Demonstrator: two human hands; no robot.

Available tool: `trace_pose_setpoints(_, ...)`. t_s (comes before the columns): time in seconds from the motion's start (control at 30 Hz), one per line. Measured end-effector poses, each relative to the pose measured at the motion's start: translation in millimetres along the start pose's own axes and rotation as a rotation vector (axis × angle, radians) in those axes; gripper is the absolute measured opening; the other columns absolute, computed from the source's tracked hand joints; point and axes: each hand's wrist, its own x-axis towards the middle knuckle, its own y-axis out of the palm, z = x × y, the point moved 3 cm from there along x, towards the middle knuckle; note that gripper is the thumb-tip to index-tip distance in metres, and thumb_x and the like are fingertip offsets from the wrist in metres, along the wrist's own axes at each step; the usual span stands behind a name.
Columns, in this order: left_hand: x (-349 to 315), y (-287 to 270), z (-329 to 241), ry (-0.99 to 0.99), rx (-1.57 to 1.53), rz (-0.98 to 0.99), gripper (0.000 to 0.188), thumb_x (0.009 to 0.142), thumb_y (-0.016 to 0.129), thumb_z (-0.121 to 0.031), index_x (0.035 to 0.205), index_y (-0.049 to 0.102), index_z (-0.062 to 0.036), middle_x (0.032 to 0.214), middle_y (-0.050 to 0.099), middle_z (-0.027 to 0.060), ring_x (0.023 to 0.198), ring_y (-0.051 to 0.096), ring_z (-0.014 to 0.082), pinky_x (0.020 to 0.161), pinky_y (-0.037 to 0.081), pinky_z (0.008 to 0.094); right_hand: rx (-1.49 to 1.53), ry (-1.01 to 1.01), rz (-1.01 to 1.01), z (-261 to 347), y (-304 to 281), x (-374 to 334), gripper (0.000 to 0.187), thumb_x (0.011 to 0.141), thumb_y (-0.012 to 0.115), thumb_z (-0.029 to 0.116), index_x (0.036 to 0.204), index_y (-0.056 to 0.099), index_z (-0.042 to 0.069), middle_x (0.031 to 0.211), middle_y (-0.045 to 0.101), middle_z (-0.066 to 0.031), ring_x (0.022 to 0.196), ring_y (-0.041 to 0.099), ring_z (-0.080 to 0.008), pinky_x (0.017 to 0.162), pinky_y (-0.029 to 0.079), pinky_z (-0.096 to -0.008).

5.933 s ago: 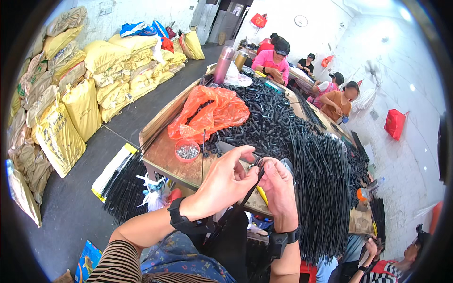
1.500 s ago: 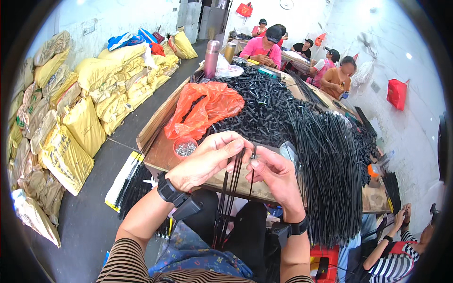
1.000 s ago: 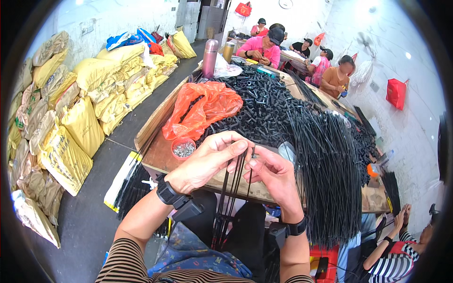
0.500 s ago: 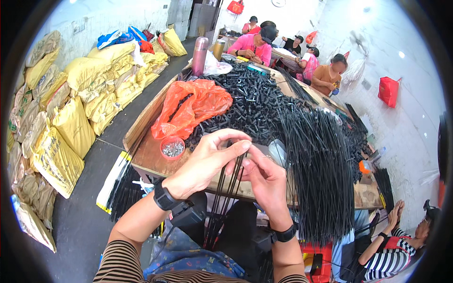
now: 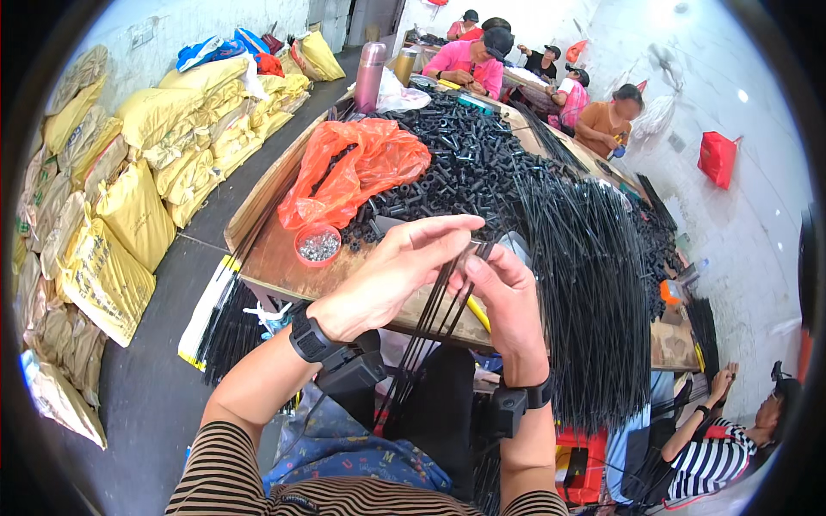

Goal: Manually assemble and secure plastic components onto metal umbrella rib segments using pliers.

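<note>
Several thin black rods (image 5: 415,344) slant up from between my knees to my two hands above the table's near edge. My right hand (image 5: 509,297) pinches their upper ends between thumb and fingers. On the other side, my left hand (image 5: 391,279) is closed loosely around the same rods, its upper fingers reaching over them toward the right hand. The rods' tips are partly hidden by the fingers. Beyond the hands lies a heap of short black tubular pieces (image 5: 456,146). A small red bowl of little metal pieces (image 5: 318,246) stands left of my left hand.
A thick bundle of black rods (image 5: 589,318) hangs over the table edge at right. An orange plastic bag (image 5: 353,168) and a pink flask (image 5: 370,77) lie farther back on the wooden table (image 5: 275,268). Filled yellow sacks (image 5: 133,202) line the left wall. Other people sit around.
Both hands have shifted slightly right with the rods. The left hand's upper fingers have straightened. The right hand has drawn a little away from the left, and the whole view has shifted slightly.
</note>
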Motion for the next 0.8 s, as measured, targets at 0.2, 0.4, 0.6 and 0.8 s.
trace_pose_setpoints(0.2,-8,3,0,0.214,0.368,-0.07,0.035,0.088,0.061,-0.001,0.123,0.058,-0.0021,0.091,0.058,-0.0021,0.078,0.06,0.0064,0.072,0.048,0.0218,0.095,0.052,-0.064,-6,-5,4,0.021,0.097,0.052,0.025,0.095,0.059,0.005,0.078,0.058,-0.0002,0.07,0.055,-0.0099,0.068,0.044,-0.0242)
trace_pose_setpoints(0.4,-11,3,0,0.246,0.463,-0.123,0.035,0.092,0.055,-0.003,0.127,0.053,0.0004,0.1,0.063,0.0028,0.087,0.059,0.0053,0.08,0.049,0.0225,0.173,0.067,-0.086,-12,-8,7,0.026,0.094,0.056,0.031,0.095,0.06,0.005,0.079,0.057,-0.0003,0.071,0.054,-0.01,0.068,0.045,-0.0251)
trace_pose_setpoints(0.6,-9,2,-1,0.218,0.455,-0.101,0.032,0.092,0.05,-0.001,0.123,0.055,0.002,0.101,0.063,0.0041,0.085,0.06,0.0055,0.078,0.05,0.022,0.192,0.054,-0.054,-9,-8,8,0.026,0.094,0.056,0.03,0.095,0.059,0.005,0.077,0.057,-0.0017,0.071,0.055,-0.0121,0.068,0.045,-0.0259)
trace_pose_setpoints(0.8,-9,8,0,0.266,0.516,-0.176,0.028,0.092,0.052,-0.002,0.119,0.056,0.0029,0.089,0.063,0.0033,0.077,0.06,0.0051,0.07,0.051,0.022,0.18,0.061,-0.047,-5,-6,7,0.024,0.094,0.055,0.028,0.087,0.057,0.005,0.075,0.057,-0.0038,0.067,0.056,-0.0142,0.065,0.046,-0.0274)
